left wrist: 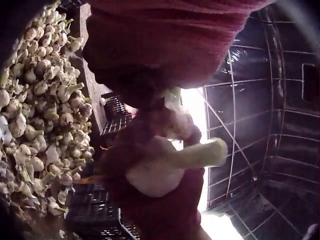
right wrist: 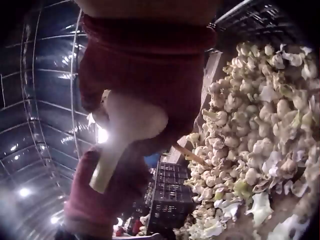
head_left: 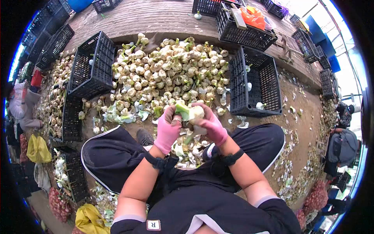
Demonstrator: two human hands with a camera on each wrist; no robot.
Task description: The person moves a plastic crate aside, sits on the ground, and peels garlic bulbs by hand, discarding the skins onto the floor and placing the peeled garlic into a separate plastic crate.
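Both hands wear pink gloves with darker fingers and meet above the lap. Between them is a whitish garlic bulb (head_left: 196,112) with a green stem. My left hand (head_left: 168,130) pinches it at the stem side; my right hand (head_left: 212,125) grips the bulb side. A second garlic bulb (left wrist: 155,175) sits in the right palm, its cut pale stem (right wrist: 105,172) sticking out. From the right hand, a thin brown stick-like piece (right wrist: 192,155) pokes toward the pile. Just beyond the hands lies a large heap of garlic bulbs (head_left: 171,70).
A black crate (head_left: 255,105) with a few bulbs stands right of the heap, another black crate (head_left: 91,66) left of it. Peeled skins (head_left: 120,115) litter the ground. Behind runs a wooden platform (head_left: 156,19) bearing a loaded crate (head_left: 245,35). Other people sit at both sides.
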